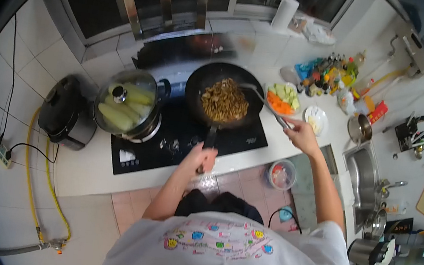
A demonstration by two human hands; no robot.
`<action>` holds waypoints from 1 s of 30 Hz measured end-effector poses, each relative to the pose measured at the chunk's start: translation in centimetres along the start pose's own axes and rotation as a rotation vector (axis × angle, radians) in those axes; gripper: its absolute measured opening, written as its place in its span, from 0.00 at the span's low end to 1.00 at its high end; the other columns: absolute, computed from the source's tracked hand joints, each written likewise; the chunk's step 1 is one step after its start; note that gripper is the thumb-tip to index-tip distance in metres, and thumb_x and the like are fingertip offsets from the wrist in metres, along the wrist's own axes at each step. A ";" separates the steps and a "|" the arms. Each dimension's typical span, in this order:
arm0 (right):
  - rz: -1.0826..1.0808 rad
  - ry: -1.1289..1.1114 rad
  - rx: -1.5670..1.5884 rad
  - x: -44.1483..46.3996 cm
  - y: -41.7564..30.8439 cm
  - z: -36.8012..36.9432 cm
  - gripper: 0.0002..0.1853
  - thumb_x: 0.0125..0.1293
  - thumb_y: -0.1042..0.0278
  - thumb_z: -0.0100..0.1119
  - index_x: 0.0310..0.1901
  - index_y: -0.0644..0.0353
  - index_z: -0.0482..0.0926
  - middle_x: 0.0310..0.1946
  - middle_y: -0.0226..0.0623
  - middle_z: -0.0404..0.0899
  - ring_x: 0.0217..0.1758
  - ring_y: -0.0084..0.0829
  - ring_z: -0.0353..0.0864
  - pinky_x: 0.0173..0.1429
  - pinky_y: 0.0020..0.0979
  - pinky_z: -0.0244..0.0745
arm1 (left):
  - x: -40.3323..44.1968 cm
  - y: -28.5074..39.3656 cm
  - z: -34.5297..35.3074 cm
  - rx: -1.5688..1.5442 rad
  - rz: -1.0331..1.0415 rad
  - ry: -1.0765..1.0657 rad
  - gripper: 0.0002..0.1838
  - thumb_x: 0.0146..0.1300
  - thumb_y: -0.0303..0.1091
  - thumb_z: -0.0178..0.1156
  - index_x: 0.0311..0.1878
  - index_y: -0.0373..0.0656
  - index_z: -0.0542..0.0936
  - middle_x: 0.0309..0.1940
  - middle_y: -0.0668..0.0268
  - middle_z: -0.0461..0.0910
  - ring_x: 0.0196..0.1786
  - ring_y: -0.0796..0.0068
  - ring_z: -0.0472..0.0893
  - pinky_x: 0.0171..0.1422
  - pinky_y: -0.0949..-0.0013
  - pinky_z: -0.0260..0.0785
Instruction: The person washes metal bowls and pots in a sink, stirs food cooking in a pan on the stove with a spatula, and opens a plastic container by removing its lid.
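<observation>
A black wok (pixel 196 92) sits on the right side of the black cooktop (pixel 176 152). Brown cooked pieces, perhaps sliced meat or mushrooms, fill its middle (pixel 224 102). My left hand (pixel 199 159) is closed around the wok's handle, which points towards me. In my right hand (pixel 302 136) is the handle of a metal spatula (pixel 272 110), held above the counter. The spatula's far end reaches over the wok's right rim; its tip is hard to make out. Right of the wok stands a plate of sliced green vegetable (pixel 285 93) and orange carrot (pixel 279 104).
A glass-lidded pot with corn (pixel 125 112) occupies the left burner, beside a black electric cooker (pixel 68 112). A small white plate (pixel 316 120), seasoning bottles (pixel 328 75) and a saucepan (pixel 359 129) stand right. The sink (pixel 362 172) lies further right; a bin (pixel 280 174) is below.
</observation>
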State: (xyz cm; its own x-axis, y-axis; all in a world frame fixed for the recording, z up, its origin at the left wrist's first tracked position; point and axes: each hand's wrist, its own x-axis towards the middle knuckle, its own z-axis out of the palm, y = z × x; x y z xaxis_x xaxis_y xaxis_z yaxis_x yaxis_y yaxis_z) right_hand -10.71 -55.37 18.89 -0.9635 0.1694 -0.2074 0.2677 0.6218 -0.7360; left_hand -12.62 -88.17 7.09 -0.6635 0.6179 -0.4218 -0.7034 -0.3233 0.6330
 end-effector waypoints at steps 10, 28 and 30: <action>-0.177 0.075 -0.140 0.0 1.5 4.0 0.21 0.56 0.70 0.60 0.54 0.58 0.80 0.21 0.46 0.77 0.23 0.28 0.76 0.34 0.33 0.73 | 2.9 0.1 -1.2 -0.086 -0.039 -0.005 0.10 0.62 0.22 0.54 0.31 0.47 0.65 0.15 0.75 0.62 0.13 0.87 0.61 0.13 0.80 0.50; -0.219 0.184 -0.181 0.7 2.7 10.7 0.21 0.57 0.71 0.59 0.54 0.58 0.79 0.34 0.52 0.81 0.35 0.47 0.82 0.43 0.38 0.75 | 3.3 -1.2 -1.2 0.172 -0.059 0.013 0.08 0.64 0.25 0.53 0.33 0.47 0.64 0.19 0.71 0.67 0.16 0.84 0.64 0.15 0.79 0.52; -0.213 0.192 -0.207 0.6 2.5 10.8 0.21 0.57 0.71 0.59 0.54 0.58 0.79 0.35 0.53 0.81 0.35 0.48 0.82 0.43 0.38 0.75 | 3.6 -1.6 -1.3 0.132 -0.069 0.034 0.08 0.64 0.25 0.54 0.33 0.47 0.64 0.19 0.71 0.66 0.16 0.84 0.64 0.15 0.79 0.51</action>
State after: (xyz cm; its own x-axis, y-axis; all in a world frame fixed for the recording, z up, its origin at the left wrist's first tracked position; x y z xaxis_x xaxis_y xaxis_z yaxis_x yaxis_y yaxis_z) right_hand -10.60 -61.96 9.97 -0.9861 0.1476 0.0767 0.0726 0.7970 -0.5996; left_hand -14.19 -86.41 3.69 -0.6242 0.6102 -0.4879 -0.7098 -0.1820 0.6805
